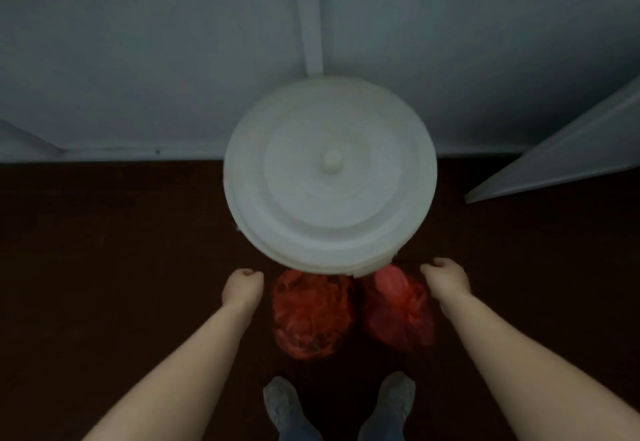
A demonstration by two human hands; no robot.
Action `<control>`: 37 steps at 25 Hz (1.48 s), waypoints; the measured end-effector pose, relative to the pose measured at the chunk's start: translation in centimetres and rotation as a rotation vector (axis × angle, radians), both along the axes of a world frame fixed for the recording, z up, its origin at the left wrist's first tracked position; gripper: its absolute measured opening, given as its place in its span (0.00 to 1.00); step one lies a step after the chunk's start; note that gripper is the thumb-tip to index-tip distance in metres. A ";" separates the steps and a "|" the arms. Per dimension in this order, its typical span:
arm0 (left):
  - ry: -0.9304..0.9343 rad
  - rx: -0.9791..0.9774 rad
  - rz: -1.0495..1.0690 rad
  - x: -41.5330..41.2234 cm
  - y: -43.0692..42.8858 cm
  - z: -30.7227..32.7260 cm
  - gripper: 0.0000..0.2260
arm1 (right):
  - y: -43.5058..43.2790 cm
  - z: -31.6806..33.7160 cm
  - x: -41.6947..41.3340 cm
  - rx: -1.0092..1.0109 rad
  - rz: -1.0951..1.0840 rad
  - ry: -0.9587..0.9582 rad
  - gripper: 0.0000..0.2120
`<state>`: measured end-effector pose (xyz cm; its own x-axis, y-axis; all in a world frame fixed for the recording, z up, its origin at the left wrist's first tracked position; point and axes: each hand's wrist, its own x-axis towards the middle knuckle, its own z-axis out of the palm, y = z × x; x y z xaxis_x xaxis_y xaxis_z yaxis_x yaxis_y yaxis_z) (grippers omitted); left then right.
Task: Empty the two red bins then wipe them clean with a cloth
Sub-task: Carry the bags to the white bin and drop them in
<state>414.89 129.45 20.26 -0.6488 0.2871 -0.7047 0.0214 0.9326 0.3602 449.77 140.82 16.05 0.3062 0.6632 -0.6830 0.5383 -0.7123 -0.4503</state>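
Two red plastic bags lie side by side on the dark floor in front of my feet, a crumpled left one [313,316] and a tied right one [398,309]. No red bin is in view. My left hand [242,286] hovers just left of the left bag with its fingers curled and nothing in it. My right hand [446,281] hovers just right of the right bag, also curled and empty. Neither hand touches a bag.
A large round white container with a knobbed lid [330,177] stands right behind the bags against a pale grey wall [138,59]. A pale door edge [554,166] juts in at the right. My shoes [282,402] are at the bottom.
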 end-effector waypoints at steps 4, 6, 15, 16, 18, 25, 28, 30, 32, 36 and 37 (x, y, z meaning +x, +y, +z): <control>0.114 0.114 -0.013 -0.7 5.7 8.4 0.12 | 4.8 7.1 -2.1 0.056 0.048 0.102 0.23; 0.092 0.149 -0.075 -0.1 9.0 10.5 0.15 | 6.6 9.3 -3.3 0.076 0.072 0.144 0.22; 0.115 0.118 -0.822 3.3 21.8 4.9 0.26 | 6.5 6.9 -6.3 0.124 -0.030 0.062 0.18; 0.145 0.111 -0.894 3.2 22.7 4.2 0.27 | 5.9 6.7 -6.5 0.140 -0.073 0.044 0.17; 0.189 0.103 -1.069 2.7 24.9 2.5 0.30 | 4.6 5.7 -6.8 0.148 -0.195 -0.011 0.14; 0.317 0.041 -1.428 2.4 29.2 -2.5 0.28 | -1.2 2.2 -6.3 0.117 -0.429 -0.238 0.11; 0.378 0.057 -1.420 2.3 29.2 -4.4 0.26 | -3.5 0.4 -4.9 0.035 -0.468 -0.260 0.10; 0.421 0.098 -1.440 2.3 29.1 -5.3 0.24 | -4.6 -0.7 -3.5 -0.021 -0.480 -0.256 0.10; 0.466 0.114 -1.463 2.3 29.0 -5.8 0.24 | -5.4 -1.6 -2.1 -0.059 -0.475 -0.253 0.09; 0.478 0.047 -1.420 1.8 27.7 -4.9 0.25 | -5.7 -1.4 -0.5 -0.095 -0.411 -0.214 0.06; 0.483 0.031 -1.396 1.6 27.0 -4.4 0.25 | -5.5 -1.0 0.0 -0.102 -0.387 -0.199 0.06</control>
